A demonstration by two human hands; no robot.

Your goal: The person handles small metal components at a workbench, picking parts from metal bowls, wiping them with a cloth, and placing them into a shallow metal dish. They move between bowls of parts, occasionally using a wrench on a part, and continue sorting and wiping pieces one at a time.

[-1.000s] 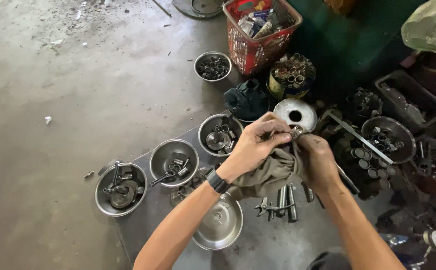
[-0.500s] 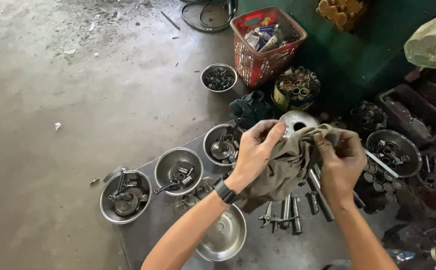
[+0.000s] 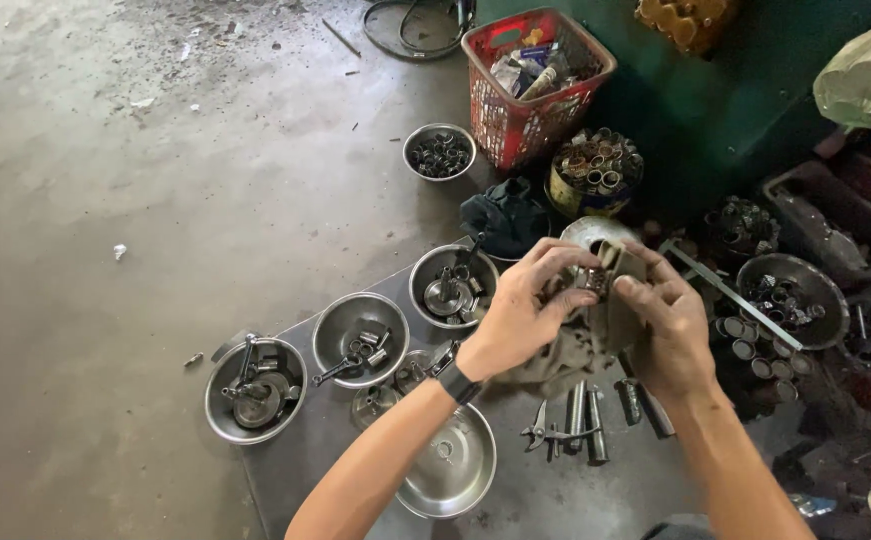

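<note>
Gripping a small metal part (image 3: 593, 281) in the grey rag (image 3: 595, 330), both your hands are wiping it; turning it likely comes next.

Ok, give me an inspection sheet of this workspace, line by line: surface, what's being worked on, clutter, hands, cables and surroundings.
Surface: grey sheet laid on a stained concrete floor.
Job's things: small metal part and a grey rag, both held up between the hands.
Clutter: steel bowls of parts, an almost empty steel bowl, loose tools, red basket, tin of rings, dark cloth.
Hands: left hand pinches the part through the rag; right hand grips rag and part from the other side.
Cables: black hose or cable coiled on the floor, top of view.
Surroundings: green wall, bagged bundle, dark trays of parts.
</note>
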